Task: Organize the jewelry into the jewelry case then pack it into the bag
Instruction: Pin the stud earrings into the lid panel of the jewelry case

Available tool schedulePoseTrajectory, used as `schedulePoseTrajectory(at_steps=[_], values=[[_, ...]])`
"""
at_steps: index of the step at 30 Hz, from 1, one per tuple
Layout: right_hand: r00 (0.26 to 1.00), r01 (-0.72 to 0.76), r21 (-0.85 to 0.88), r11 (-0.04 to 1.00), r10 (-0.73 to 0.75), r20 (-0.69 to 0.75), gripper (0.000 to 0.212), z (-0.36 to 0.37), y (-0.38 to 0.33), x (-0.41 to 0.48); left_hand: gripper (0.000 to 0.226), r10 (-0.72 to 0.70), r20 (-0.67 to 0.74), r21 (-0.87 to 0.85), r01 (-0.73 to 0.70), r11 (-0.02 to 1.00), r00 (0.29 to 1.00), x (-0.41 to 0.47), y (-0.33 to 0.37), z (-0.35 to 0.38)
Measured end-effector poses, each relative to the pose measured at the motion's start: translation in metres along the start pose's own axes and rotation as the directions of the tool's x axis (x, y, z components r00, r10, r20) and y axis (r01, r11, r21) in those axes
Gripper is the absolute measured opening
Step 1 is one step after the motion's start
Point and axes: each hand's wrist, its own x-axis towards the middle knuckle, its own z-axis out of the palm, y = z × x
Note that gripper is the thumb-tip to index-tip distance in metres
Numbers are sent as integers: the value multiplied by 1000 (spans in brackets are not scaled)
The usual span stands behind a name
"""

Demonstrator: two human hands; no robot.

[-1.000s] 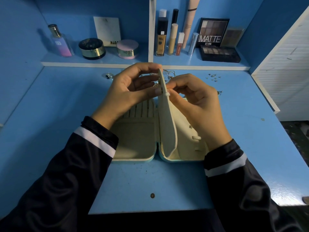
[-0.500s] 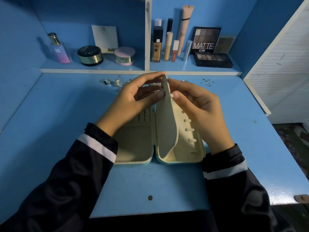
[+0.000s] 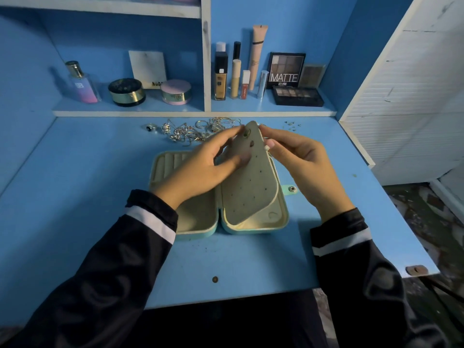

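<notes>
Scene: a mint jewelry case (image 3: 281, 222) lies open flat on the blue desk (image 3: 75, 197), right in front of the person.
Centre of play: the perforated earring panel (image 3: 251, 187) hinged in the case's right half is lifted up and tilted toward the camera.
Left hand: the left hand (image 3: 200, 169) grips the panel, thumb flat across its face, the fingers behind it.
Right hand: the right hand (image 3: 306, 164) has its fingers curled, pinching the panel's top right edge; whether a tiny backing sits between the fingertips, I cannot tell.
Already in: two dark studs (image 3: 247, 133) show in the top holes.
Waiting: the tangled jewelry pile (image 3: 190, 133) sits at the back of the desk, just behind the case, with a ring (image 3: 150, 127) off to its left.
Bag: not in view.
Step, as I read it: seating an earring through the panel.
Doing it well: keep the left thumb bracing close to the hole being used so the soft panel does not flex; push the post straight through, then fasten it from behind before lowering the panel.
Watch for: the snap tab (image 3: 291, 189) under the right wrist, and chains snagging when reaching for the pile.
</notes>
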Motion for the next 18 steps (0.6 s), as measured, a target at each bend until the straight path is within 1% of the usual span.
schedulePoseTrajectory(at_steps=[3,7,10,15,18], values=[[1000,-22,-65,998,23,14,30,-10,0,-6,59,-15,12,79,14,997,1000,-2,-1,9],[999,-53,-100,994,54,-1,31,-17,4,-14,60,23,25,176,-27,984,999,-1,-5,16],[997,-78,-149,986,77,-16,30,-19,8,-17,62,24,39,297,-34,954,999,0,-6,19],[988,-139,-214,967,121,-96,30,-23,24,-27,65,-24,111,499,-34,866,994,-2,0,23],[981,-169,-259,951,138,-134,26,-23,34,-32,65,-52,155,652,-62,756,987,-3,4,29]])
